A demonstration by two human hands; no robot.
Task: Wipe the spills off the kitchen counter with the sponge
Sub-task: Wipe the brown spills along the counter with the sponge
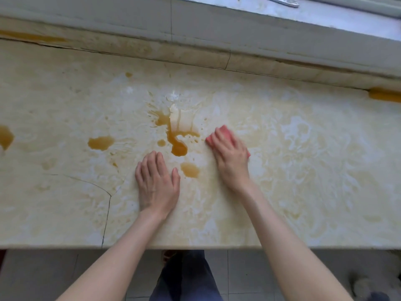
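Note:
A pink sponge (220, 132) lies flat on the cream marble counter (314, 170), with my right hand (231, 157) pressed on top of it; only its far and right corners show. Just left of the sponge is a large amber spill (178, 142) with streaks running back from it. Smaller amber puddles sit at mid-left (101, 143), near my thumb (190, 169), at the far left edge (5, 136) and by the back ledge on the right (384, 95). My left hand (157, 183) rests flat on the counter, fingers together, holding nothing.
A raised stone ledge (195, 55) runs along the back, with a windowsill (325, 16) above it. A crack (107, 209) crosses the counter's left front. Wet pale smears cover the right half. The counter's front edge (195, 246) is near my body.

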